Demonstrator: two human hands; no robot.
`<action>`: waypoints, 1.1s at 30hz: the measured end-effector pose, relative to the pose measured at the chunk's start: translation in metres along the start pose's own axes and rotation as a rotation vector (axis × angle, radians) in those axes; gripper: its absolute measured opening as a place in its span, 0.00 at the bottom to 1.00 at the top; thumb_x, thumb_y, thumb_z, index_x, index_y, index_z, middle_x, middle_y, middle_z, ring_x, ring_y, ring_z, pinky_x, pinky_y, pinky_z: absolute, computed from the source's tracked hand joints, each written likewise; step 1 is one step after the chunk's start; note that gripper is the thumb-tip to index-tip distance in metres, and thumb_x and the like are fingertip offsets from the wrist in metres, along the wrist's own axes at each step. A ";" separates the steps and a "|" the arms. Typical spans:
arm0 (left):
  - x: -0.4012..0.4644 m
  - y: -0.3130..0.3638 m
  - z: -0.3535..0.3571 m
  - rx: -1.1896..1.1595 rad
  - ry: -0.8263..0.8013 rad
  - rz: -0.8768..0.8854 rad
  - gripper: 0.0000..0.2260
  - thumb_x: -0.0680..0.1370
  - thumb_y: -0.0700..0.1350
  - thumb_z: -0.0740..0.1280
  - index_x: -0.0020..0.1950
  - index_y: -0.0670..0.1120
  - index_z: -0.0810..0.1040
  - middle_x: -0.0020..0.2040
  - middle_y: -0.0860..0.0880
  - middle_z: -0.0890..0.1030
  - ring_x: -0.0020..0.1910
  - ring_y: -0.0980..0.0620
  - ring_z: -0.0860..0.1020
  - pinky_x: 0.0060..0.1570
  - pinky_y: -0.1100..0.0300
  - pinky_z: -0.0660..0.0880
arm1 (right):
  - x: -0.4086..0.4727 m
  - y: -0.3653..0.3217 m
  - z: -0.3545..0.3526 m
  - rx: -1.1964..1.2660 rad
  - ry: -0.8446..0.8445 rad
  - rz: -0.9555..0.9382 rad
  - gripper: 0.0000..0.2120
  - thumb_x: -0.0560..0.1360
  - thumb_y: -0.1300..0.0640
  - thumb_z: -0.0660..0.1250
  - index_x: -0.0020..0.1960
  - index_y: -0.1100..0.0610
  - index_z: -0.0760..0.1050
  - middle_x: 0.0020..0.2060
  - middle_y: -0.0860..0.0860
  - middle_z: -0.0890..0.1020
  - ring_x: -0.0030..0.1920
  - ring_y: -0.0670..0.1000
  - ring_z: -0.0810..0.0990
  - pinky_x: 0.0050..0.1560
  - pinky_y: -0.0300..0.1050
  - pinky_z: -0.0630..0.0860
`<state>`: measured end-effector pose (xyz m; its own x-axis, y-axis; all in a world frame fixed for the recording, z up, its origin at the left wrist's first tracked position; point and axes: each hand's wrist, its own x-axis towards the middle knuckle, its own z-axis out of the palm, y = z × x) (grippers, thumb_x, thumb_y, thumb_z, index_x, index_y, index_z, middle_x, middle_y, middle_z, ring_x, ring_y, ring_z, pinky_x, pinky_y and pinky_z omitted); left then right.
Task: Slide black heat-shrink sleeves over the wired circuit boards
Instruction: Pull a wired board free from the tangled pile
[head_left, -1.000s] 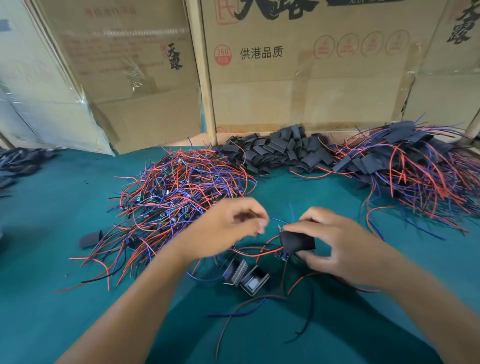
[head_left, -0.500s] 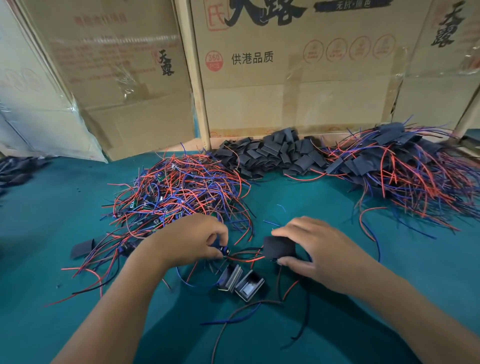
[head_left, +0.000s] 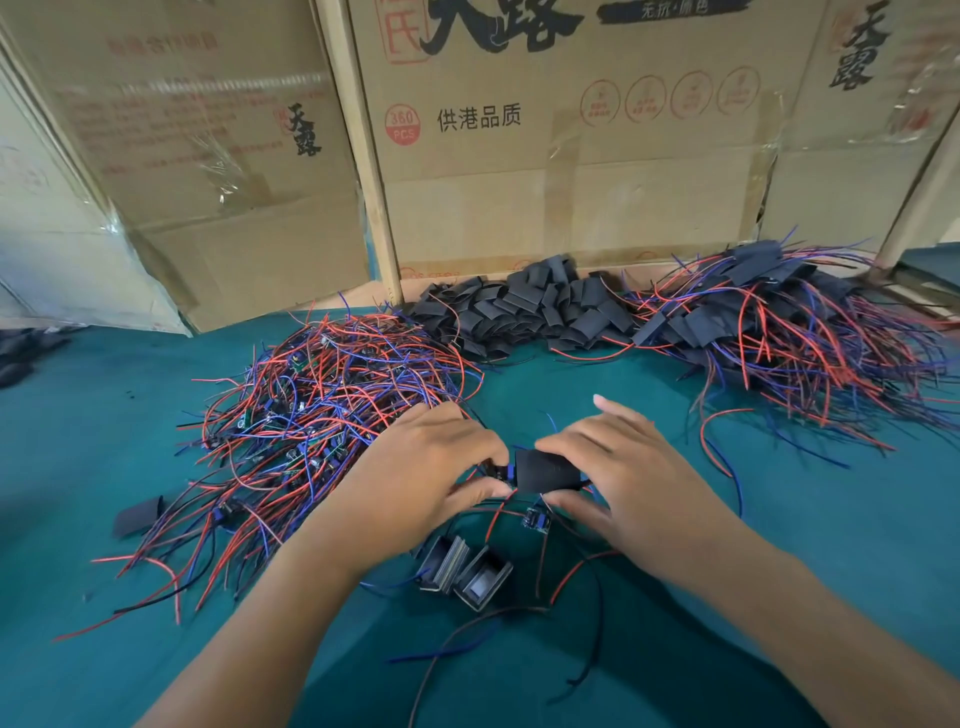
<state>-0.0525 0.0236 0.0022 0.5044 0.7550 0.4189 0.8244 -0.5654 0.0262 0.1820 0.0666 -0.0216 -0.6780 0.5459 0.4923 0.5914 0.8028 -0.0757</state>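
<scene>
My right hand (head_left: 631, 480) pinches the black sleeve (head_left: 546, 471) above the bench (head_left: 831, 519); my left hand (head_left: 434, 467) grip pinches the wired board (head_left: 503, 472) at the sleeve's left mouth.

Head view, downward, close over hands (head_left: 524, 478)

Soft, even daylight falls bright on the cardboard boxes (head_left: 571, 171) behind the far edge of the tabletop (head_left: 104, 441); the near edge sits dimmer, with broad shadow under the forearms; tape on the boxes glints; straight lines bow at the frame edges; corners are slightly smeared.
</scene>
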 end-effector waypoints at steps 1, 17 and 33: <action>0.000 0.001 0.000 -0.001 0.005 -0.001 0.13 0.78 0.58 0.64 0.50 0.49 0.80 0.44 0.56 0.81 0.45 0.54 0.72 0.47 0.56 0.69 | 0.000 0.000 0.000 0.016 0.001 0.000 0.17 0.72 0.51 0.71 0.58 0.57 0.78 0.47 0.50 0.81 0.51 0.54 0.80 0.70 0.50 0.59; 0.001 0.003 0.004 -0.111 0.172 -0.061 0.16 0.79 0.58 0.63 0.50 0.47 0.82 0.46 0.55 0.82 0.44 0.49 0.77 0.51 0.53 0.70 | -0.001 0.000 -0.009 0.201 0.034 0.052 0.16 0.75 0.51 0.68 0.58 0.58 0.78 0.49 0.51 0.81 0.52 0.50 0.73 0.58 0.37 0.64; -0.001 0.003 0.003 -0.136 0.198 -0.058 0.15 0.79 0.57 0.64 0.50 0.47 0.82 0.47 0.55 0.82 0.45 0.50 0.76 0.48 0.49 0.74 | -0.003 0.003 -0.008 0.378 0.012 0.122 0.17 0.77 0.45 0.66 0.61 0.53 0.76 0.53 0.44 0.78 0.54 0.46 0.75 0.57 0.37 0.69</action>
<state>-0.0500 0.0223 -0.0006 0.3865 0.7151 0.5824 0.8017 -0.5727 0.1712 0.1892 0.0652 -0.0165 -0.6062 0.6413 0.4704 0.4628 0.7654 -0.4471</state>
